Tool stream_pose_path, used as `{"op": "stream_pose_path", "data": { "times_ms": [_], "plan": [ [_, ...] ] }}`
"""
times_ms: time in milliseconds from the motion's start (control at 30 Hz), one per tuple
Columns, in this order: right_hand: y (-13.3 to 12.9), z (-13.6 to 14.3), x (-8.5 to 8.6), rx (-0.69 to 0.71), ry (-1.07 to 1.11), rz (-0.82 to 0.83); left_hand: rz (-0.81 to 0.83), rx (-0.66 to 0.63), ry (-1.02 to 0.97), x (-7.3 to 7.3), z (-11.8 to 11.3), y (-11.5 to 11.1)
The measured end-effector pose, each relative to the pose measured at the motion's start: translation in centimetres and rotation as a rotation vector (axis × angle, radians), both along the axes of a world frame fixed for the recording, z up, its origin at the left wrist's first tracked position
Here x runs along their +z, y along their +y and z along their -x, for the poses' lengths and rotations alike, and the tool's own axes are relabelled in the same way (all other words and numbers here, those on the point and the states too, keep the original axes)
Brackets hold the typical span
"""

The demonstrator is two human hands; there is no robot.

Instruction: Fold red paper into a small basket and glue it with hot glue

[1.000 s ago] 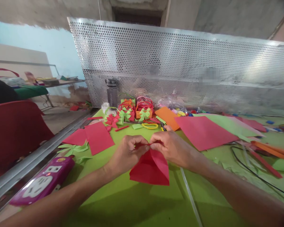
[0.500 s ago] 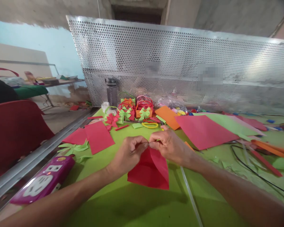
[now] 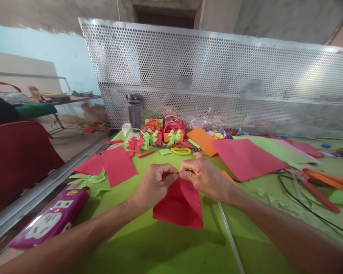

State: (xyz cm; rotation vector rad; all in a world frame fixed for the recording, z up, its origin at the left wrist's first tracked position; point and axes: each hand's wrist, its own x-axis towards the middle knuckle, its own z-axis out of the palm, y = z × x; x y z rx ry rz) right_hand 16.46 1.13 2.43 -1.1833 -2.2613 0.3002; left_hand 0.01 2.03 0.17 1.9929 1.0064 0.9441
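A folded red sheet (image 3: 178, 207) hangs above the green tabletop, its lower end spread and its top edge pinched. My left hand (image 3: 157, 184) pinches the top of it between thumb and fingers. Right beside, my right hand (image 3: 201, 177) pinches the same edge, and the fingertips of both hands nearly touch. A clear thin stick (image 3: 230, 234) lies on the green tabletop (image 3: 148, 251) under my right forearm. Beyond my hands are yellow-handled scissors (image 3: 180, 151) and small red, orange and green paper baskets (image 3: 174, 133) with green bows.
Left: a purple power strip (image 3: 50, 219), red sheets (image 3: 120, 165) and green cut pieces (image 3: 88, 179). Right: a large red sheet (image 3: 247, 158), an orange strip (image 3: 328, 179) and a black cable (image 3: 311, 211). Behind stand a dark bottle (image 3: 135, 112) and a perforated metal panel (image 3: 211, 68).
The whole view has shifted very slightly. Both hands keep the same pinch on the red sheet.
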Motion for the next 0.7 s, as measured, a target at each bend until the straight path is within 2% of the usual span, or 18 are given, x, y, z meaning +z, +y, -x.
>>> {"op": "stream_pose_path", "data": {
  "times_ms": [300, 533, 700],
  "plan": [
    [0.1, 0.1, -0.2, -0.020, -0.036, -0.024, 0.057, -0.023, -0.047, -0.2, 0.0, 0.3],
    [0.2, 0.1, -0.6, 0.015, -0.020, -0.046, 0.125, -0.015, -0.079, -0.2, -0.1, 0.7],
    [0.1, 0.3, -0.5, 0.004, 0.007, -0.072, 0.282, -0.016, -0.205, -0.7, 0.1, 1.1]
  ]
}}
